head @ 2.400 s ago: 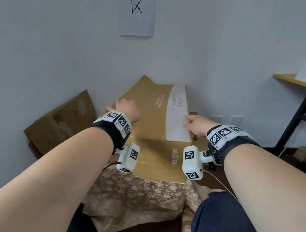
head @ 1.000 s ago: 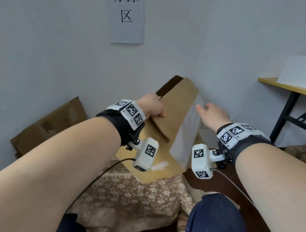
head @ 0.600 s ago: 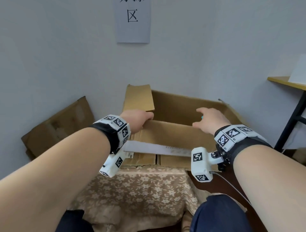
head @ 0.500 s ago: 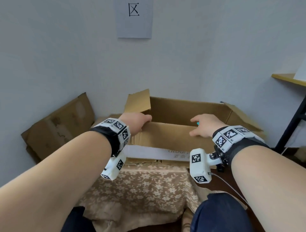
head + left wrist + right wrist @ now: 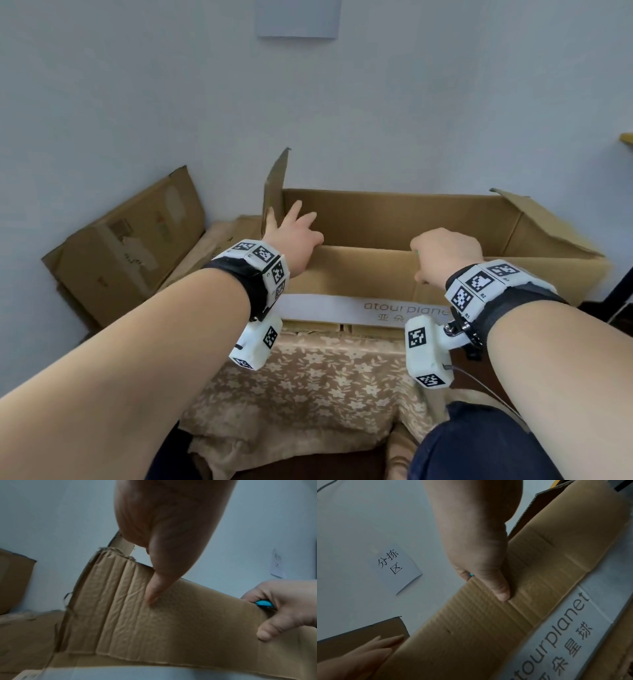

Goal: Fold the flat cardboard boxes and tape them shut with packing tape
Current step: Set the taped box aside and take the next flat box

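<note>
Standing open-topped on a floral-cloth-covered table [image 5: 308, 380], the cardboard box [image 5: 394, 219] was squared up, its end flaps still raised. The left hand [image 5: 294, 233] lay with fingers straight and spread against the upright left flap [image 5: 274, 185], thumb on the near flap [image 5: 359, 270]. The right hand [image 5: 445, 253] pinched the near flap's top edge, thumb outside; a small blue object [image 5: 264, 603] sat in its curled fingers, identity undetermined. The board appeared light and stiff but creased and frayed at the corner, so likely to buckle off its score lines. Recommended hold: flap edges near the folds, both hands well apart.
</note>
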A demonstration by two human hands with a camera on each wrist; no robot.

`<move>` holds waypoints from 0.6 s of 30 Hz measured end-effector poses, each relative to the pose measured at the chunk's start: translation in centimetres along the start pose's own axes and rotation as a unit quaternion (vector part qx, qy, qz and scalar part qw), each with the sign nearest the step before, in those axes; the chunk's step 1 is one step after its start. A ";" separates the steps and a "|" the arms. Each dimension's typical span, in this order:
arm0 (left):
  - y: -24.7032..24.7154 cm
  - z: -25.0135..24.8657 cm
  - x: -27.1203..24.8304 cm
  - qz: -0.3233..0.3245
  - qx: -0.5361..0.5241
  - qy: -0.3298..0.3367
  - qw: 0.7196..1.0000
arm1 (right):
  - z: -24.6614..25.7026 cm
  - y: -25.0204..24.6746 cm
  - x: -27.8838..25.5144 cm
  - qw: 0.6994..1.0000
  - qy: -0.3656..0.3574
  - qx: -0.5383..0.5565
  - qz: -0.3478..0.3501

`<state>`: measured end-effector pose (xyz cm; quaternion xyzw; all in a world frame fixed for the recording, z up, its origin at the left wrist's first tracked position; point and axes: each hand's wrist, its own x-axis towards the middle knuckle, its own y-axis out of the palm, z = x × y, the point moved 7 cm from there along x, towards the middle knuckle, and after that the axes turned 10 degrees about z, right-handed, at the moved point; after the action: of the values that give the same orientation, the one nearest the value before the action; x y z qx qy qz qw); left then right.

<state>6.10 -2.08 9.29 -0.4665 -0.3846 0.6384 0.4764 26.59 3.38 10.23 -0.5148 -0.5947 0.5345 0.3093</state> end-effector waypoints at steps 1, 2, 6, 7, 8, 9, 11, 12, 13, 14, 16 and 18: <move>-0.4 0.0 0.2 -0.003 0.018 -0.006 1.000 | 0.0 -0.3 0.1 1.000 -0.004 -0.001 -0.020; -0.8 0.1 0.3 -0.001 0.034 -0.012 0.999 | 0.0 -0.7 0.1 0.999 -0.008 0.001 -0.037; -3.4 1.4 -0.6 -0.060 0.062 -0.057 0.995 | 0.4 -2.3 -0.3 0.991 -0.028 0.017 -0.130; -4.3 1.6 -1.2 -0.094 0.065 -0.068 0.991 | 0.7 -2.9 -0.7 0.986 -0.033 0.015 -0.162; -5.2 1.8 -1.9 -0.130 0.069 -0.077 0.986 | 1.0 -3.5 -1.2 0.980 -0.038 0.013 -0.194; -6.0 2.0 -2.7 -0.164 0.075 -0.084 0.980 | 1.3 -4.2 -1.8 0.974 -0.041 0.015 -0.222; -7.3 2.3 -3.8 -0.209 0.088 -0.094 0.969 | 1.6 -5.5 -2.8 0.966 -0.045 0.025 -0.252; -7.8 2.4 -4.2 -0.216 0.090 -0.099 0.967 | 1.7 -5.9 -3.2 0.965 -0.047 0.027 -0.257; -8.2 2.5 -4.5 -0.213 0.089 -0.102 0.968 | 1.7 -6.3 -3.5 0.964 -0.049 0.024 -0.259; -8.5 2.5 -4.7 -0.205 0.082 -0.106 0.969 | 1.6 -6.7 -3.9 0.964 -0.051 0.015 -0.262; -8.8 2.7 -4.9 -0.172 0.056 -0.111 0.977 | 1.6 -7.4 -4.5 0.963 -0.061 -0.005 -0.263; -9.0 2.9 -4.8 -0.147 0.033 -0.116 0.982 | 1.4 -7.9 -4.8 0.963 -0.075 -0.013 -0.257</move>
<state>6.12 -4.61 19.58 -0.3114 -0.4803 0.6234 0.5327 24.42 -0.74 18.34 -0.3072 -0.7350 0.4666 0.3842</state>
